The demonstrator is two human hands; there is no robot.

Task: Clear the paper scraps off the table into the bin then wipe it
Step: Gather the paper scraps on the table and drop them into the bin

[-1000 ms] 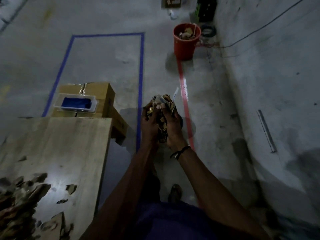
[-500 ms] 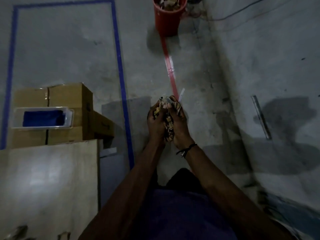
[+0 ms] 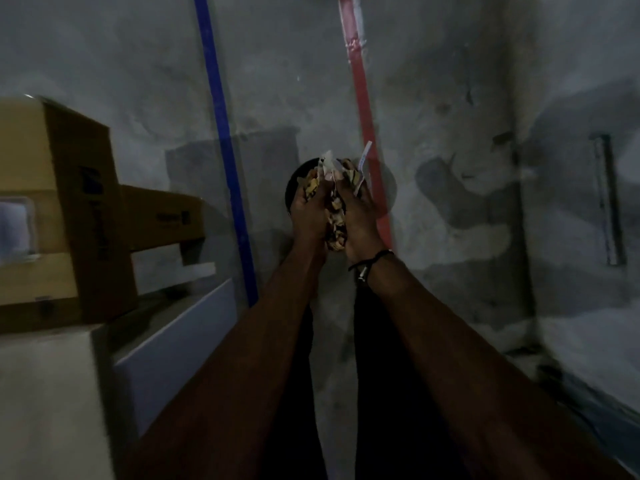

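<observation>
Two hands cupped a heaped load of paper scraps [image 3: 335,216] as the person walked across the concrete floor [image 3: 450,98], away from the table. The left hand [image 3: 309,211] and the right hand [image 3: 358,216] were pressed side by side, fingers curled up around the pile, with pale strips poking out above the fingertips. A dark cord bracelet [image 3: 369,263] sat on the right wrist.

A second before, the table's scattered scraps filled the lower left of the view and the red bin stood far off against the wall. Half a second before, only the bare end of the tabletop showed and the bin had slid to the top edge. At this moment the bin was out of view altogether, and only a pale corner that may be the table's end [image 3: 45,393] showed at lower left. The cardboard boxes [image 3: 69,209] had swung close on the left. The red tape line [image 3: 360,98] that led to the bin ran straight ahead, just beside the hands, with the blue tape line [image 3: 221,116] to its left.

The load looked intact, with no scraps seen dropping. Judged from this, the carry was well under way, the dump had not yet come, and more scraps and the wiping remained.
</observation>
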